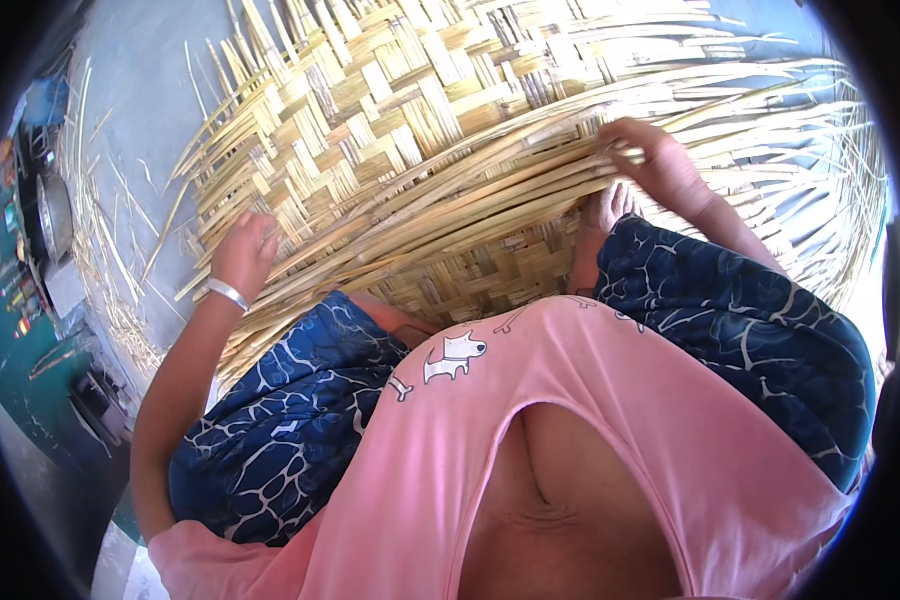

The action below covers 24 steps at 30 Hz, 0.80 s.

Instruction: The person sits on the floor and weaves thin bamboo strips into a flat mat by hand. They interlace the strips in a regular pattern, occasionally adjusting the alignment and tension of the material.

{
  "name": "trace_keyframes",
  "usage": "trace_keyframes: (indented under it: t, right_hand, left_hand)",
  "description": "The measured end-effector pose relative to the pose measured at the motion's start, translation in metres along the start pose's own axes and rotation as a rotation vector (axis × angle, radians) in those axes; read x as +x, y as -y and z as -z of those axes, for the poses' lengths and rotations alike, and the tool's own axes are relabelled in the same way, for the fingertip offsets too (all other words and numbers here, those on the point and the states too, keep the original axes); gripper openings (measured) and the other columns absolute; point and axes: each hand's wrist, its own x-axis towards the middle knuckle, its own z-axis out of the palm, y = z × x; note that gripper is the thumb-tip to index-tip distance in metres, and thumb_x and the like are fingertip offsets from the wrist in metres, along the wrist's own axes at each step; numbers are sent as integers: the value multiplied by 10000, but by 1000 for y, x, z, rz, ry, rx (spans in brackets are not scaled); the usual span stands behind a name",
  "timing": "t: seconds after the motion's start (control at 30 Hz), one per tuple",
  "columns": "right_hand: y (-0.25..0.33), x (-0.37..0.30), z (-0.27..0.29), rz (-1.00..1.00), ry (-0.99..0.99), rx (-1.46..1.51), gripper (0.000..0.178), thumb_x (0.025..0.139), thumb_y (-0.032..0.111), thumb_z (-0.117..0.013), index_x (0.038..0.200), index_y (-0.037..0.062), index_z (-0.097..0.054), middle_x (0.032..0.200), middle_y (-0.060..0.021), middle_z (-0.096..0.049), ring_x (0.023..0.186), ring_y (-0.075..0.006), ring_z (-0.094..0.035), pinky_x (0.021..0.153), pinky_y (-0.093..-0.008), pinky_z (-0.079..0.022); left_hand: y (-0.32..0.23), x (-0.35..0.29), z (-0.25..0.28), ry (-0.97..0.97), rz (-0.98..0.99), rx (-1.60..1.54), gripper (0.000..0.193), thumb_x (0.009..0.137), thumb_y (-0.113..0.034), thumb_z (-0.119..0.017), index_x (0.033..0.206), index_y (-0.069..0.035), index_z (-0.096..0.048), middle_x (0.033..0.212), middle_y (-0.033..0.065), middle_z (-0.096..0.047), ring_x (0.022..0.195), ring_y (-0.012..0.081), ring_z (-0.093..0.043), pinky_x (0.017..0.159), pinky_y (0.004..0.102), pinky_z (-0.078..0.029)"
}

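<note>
A large mat of flat, split cane strips in a diagonal weave spreads before me. A band of loose, long cane strips runs across it from lower left to upper right. My left hand, with a pale bracelet on its wrist, has its fingers curled at the left ends of these strips. Farther right, my right hand bends its fingers and thumb around strips in the band. The exact grip of both hands is partly hidden. My bare foot rests on the mat beside the band.
Unwoven strip ends fan out on the right. Cane scraps lie on the grey floor at the left. Beyond them stand a round metal pan and other household items by a green surface. My knees flank the mat's near part.
</note>
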Motion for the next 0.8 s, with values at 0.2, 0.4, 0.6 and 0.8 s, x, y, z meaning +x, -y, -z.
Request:
trace_keyframes:
  t: [0.2,0.4,0.6,0.8]
  right_hand:
    - [25,6,-5,274,-1,-501,128,768,142,-627,879,81,-605,831,-89,-560,859,-276,-581,794,-390,-487]
    - [54,8,19,377,-39,-460,106,828,176,-628,880,89,-599,832,-67,-585,836,-261,-605,741,-374,-497]
    - [82,7,40,566,-190,-625,125,807,170,-613,913,111,-584,844,-39,-589,835,-230,-623,737,-354,-500]
    - [94,12,61,702,-272,-661,163,786,99,-681,923,84,-594,869,-45,-624,788,-225,-617,676,-328,-500]
  left_hand:
    - [-54,1,-15,190,-119,-81,169,826,-188,-628,936,-64,-593,914,131,-612,875,328,-596,776,403,-475]
    - [-64,-1,-25,290,-218,-41,313,810,-172,-651,1087,-53,-566,1008,154,-598,904,356,-597,783,402,-490]
    - [-56,4,-32,336,-83,-156,321,807,-190,-670,1073,-44,-566,985,151,-598,883,335,-602,781,380,-491]
    - [-57,4,-29,301,-128,-125,304,818,-190,-666,1053,-25,-566,1004,168,-602,884,325,-609,804,365,-486]
